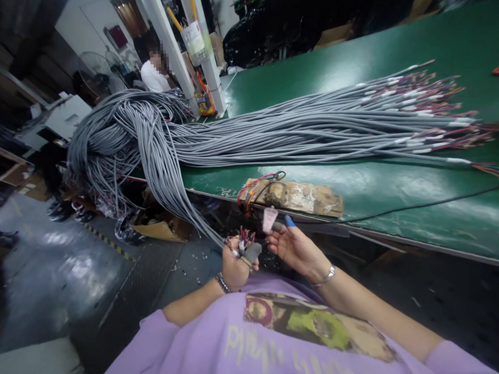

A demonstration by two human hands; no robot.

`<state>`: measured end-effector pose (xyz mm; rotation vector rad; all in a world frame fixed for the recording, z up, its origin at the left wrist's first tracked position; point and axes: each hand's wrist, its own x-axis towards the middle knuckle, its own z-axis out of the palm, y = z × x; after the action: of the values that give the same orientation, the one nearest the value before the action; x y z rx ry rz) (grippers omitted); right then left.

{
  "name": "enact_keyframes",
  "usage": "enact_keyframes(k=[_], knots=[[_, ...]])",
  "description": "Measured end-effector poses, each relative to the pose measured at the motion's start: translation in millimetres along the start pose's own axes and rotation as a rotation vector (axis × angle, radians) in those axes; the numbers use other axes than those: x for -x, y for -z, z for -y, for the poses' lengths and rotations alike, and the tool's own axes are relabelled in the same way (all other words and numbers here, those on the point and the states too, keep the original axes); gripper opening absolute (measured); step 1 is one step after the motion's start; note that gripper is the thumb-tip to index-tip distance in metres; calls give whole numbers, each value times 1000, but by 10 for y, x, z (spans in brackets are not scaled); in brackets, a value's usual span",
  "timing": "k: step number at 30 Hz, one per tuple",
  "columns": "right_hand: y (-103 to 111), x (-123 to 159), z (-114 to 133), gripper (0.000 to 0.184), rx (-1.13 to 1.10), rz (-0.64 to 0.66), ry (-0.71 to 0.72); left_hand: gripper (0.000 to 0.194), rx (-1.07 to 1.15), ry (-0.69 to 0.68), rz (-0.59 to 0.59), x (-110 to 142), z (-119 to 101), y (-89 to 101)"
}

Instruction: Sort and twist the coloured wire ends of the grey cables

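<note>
My left hand (236,268) is closed around the ends of a bundle of grey cables (164,152), just off the table's near edge. Short coloured wire ends (244,236) stick up from this fist, and a grey cover sits on one of its digits. Close by on the right, my right hand (297,250) has its fingers apart, with a blue cover (290,221) on the thumb tip. A pale pinkish piece (269,219) shows at its fingertips; whether it is worn or held is unclear. I see nothing else in that hand.
Many grey cables (271,130) lie along the green table (401,212), their stripped ends at the right. A wooden block (304,197) with wires sits at the near edge. A white post (207,61) carries a tool holder. A cardboard box (163,222) stands below; a person (154,75) is behind.
</note>
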<state>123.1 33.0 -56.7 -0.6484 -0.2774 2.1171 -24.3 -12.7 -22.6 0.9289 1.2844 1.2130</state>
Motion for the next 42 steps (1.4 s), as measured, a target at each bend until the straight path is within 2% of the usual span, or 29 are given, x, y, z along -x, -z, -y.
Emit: enact_keyframes(k=[6,14,20,23,25,28,33,38,42], knots=[[50,68,-46,23,102,-43,15,52,104,109,-84,-27,-2,-44],[203,142,-90,24,198,-102,73,52,177,179,-18,-101,96,-75],[204,313,-15,32,351,-238,233,54,239,113,-13,-72,76,-102],[85,419,28,30,538,-295,349,51,167,132,70,-7,72,-73],[-13,483,27,30,682,-263,409,48,78,134,159,38,117,-62],[-89,564,-19,31,892,-136,433,44,-4,123,275,103,235,-83],[1,663,-85,26,1090,-87,424,30,-89,109,411,207,371,-122],[-38,701,-55,33,1044,-112,381,31,-151,62,409,303,266,-81],[-205,737,-23,34,931,-150,405,41,3,-39,290,352,36,-26]])
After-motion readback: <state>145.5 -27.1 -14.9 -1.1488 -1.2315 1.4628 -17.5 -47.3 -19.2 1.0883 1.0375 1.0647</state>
